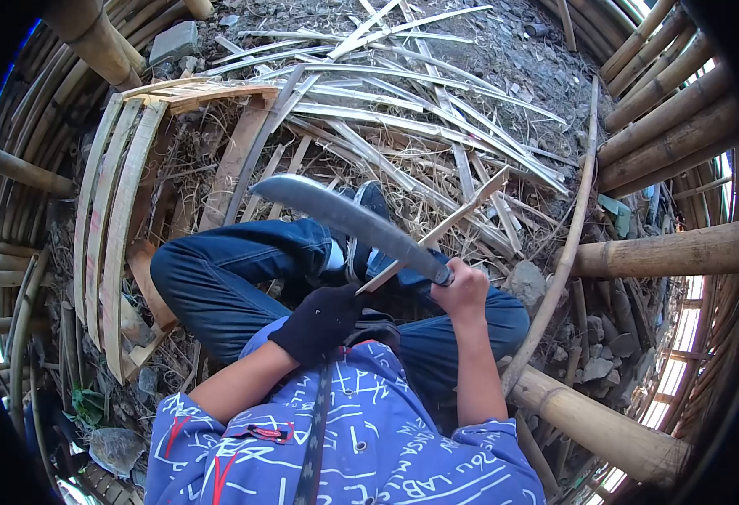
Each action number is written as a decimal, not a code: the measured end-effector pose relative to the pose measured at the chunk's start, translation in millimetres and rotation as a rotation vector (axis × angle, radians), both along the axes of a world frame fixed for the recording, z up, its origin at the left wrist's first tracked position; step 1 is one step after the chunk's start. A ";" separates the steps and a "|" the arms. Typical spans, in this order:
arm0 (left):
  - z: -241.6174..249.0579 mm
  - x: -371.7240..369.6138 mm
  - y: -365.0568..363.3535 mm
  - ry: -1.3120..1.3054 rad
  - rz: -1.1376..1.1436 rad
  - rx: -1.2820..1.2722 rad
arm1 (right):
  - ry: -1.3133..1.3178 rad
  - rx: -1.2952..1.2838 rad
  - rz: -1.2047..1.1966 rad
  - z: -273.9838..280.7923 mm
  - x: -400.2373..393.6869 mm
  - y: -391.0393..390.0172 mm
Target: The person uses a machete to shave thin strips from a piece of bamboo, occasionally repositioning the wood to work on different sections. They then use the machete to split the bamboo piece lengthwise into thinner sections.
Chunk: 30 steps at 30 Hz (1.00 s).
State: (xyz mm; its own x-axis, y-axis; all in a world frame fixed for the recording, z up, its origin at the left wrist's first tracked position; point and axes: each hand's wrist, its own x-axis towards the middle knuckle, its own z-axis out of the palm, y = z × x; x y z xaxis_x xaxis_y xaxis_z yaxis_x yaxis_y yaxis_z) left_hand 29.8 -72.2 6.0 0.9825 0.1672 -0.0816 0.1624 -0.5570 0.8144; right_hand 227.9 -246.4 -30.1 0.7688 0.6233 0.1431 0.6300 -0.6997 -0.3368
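Machete (348, 220) up in the right hand (463, 290), fist wrapped tight round the handle, bare fingers fully curled. Blade runs up and left from that fist, wide and curved, its tip hanging over the left knee. Left hand (319, 322) wears a dark glove and is clenched on the near end of a thin bamboo strip (447, 223). That strip slants up and to the right, passes under the blade close to the handle, and ends out over the litter on the ground. Blade and strip cross just beside the right fist; whether the edge is touching the strip there, I cannot tell.

Person sits low, legs in blue jeans (218, 282) folded out in front, a dark shoe (368, 204) peeking from behind the blade. Blue printed shirt fills the bottom of the view.

Ground ahead is thick with pale split slats (403, 93), lying crisscross, well beyond the shoe. On the left, a bundle of curved bamboo staves (104, 219) leans on edge beside the left knee, with a flat board (235, 160) just to its right. On the right, thick bamboo poles (655, 252) run across, and one long thin cane (567, 252) curves down beside the right knee. Stones (527, 282) sit near that knee.
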 end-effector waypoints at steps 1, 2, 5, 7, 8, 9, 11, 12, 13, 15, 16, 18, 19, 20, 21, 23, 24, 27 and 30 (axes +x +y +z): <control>-0.6 -9.4 4.1 -0.056 -0.062 0.152 | 0.026 -0.087 -0.101 1.9 9.8 -2.4; -1.3 -18.6 6.4 -0.110 -0.122 0.304 | 0.097 -0.043 -0.220 2.8 27.9 -8.5; -5.0 -47.4 1.4 0.044 -0.088 0.238 | 0.193 0.171 -0.407 -17.2 82.3 -42.3; 1.8 -41.1 7.7 0.010 -0.042 0.231 | 0.243 0.191 -0.474 -32.3 82.2 -55.3; 3.6 -37.8 9.6 -0.025 -0.001 0.216 | 0.281 0.225 -0.500 -37.3 75.7 -60.2; -13.8 -37.6 12.6 0.032 0.058 0.215 | 0.335 0.309 -0.476 -37.8 63.7 -61.2; -7.7 -27.6 20.6 0.083 0.178 -0.048 | 0.548 0.487 -0.451 -35.7 31.8 -52.8; -4.9 -23.1 25.8 0.133 0.270 -0.311 | 0.705 0.584 -0.457 -28.9 13.9 -45.5; -10.6 -19.8 29.6 0.198 0.268 -0.340 | 0.769 0.635 -0.438 -24.6 -2.7 -37.5; -6.2 -9.7 35.6 0.247 0.222 -0.297 | 0.871 0.754 -0.383 -16.2 -32.3 -21.2; -4.0 -4.9 38.1 0.284 0.174 -0.260 | 0.939 0.752 -0.390 -7.9 -44.7 -13.2; -14.0 -1.0 38.4 0.245 0.151 -0.282 | 0.862 0.722 -0.333 3.8 -60.8 -0.7; -16.5 1.9 38.5 0.208 0.149 -0.316 | 0.794 0.670 -0.265 8.2 -66.4 3.7; -16.4 4.8 39.2 0.206 0.133 -0.312 | 0.728 0.613 -0.199 10.3 -69.9 5.6; -15.7 7.0 39.2 0.215 0.061 -0.312 | 0.723 0.542 -0.166 10.6 -69.9 6.7; -17.2 9.1 37.4 0.227 -0.014 -0.313 | 0.648 0.486 -0.085 12.0 -68.0 12.3; -22.4 11.2 35.3 0.163 -0.085 -0.199 | 0.577 0.424 0.005 12.4 -67.0 15.9; -73.0 8.4 23.9 0.128 -0.130 -0.165 | 0.430 0.305 0.054 11.2 -67.3 32.1; -59.1 16.2 13.1 0.365 0.049 -0.335 | 0.321 0.172 0.064 -0.1 -58.5 40.4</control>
State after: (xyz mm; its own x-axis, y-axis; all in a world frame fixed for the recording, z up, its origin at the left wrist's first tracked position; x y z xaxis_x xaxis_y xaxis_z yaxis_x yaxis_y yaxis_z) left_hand 46.0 -59.1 -53.1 0.8714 0.1183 -0.4761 0.4899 -0.2587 0.8325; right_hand 169.4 -206.1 -30.1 0.7518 0.6594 0.0076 0.5137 -0.5784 -0.6337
